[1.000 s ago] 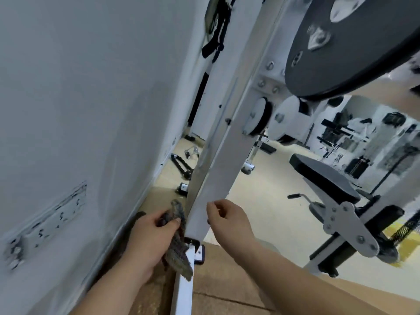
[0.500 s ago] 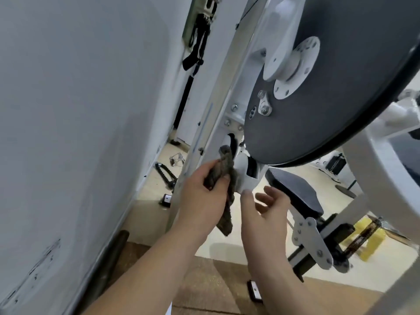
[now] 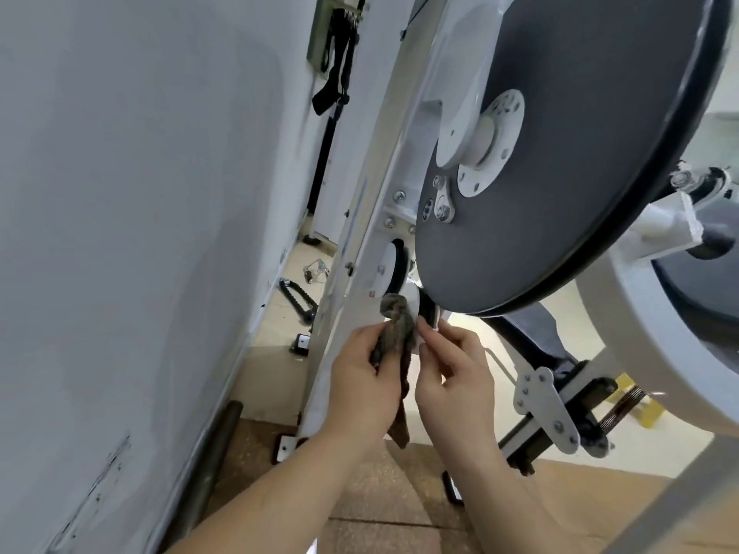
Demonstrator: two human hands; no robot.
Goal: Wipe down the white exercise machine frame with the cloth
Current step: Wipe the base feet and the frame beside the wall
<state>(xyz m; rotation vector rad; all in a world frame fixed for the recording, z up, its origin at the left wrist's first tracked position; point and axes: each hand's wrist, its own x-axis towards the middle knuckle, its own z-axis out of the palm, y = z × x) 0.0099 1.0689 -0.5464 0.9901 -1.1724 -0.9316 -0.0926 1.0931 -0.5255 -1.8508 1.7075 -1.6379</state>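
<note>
My left hand (image 3: 366, 379) grips the cloth (image 3: 396, 319), bunched against the frame (image 3: 356, 249) by a small pulley (image 3: 414, 301). My right hand (image 3: 456, 377) curls just beside it (gripping anything? I cannot tell). A dark disc (image 3: 568, 161) hangs above.

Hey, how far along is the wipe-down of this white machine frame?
Done: cannot tell; no wiped patch stands out on the white frame post. In hand: the left hand grips the cloth and presses it against the small white pulley under the dark disc, with the right hand close beside it. Left: likely the post higher up and the curved white arm at right, which nothing touches.
</note>
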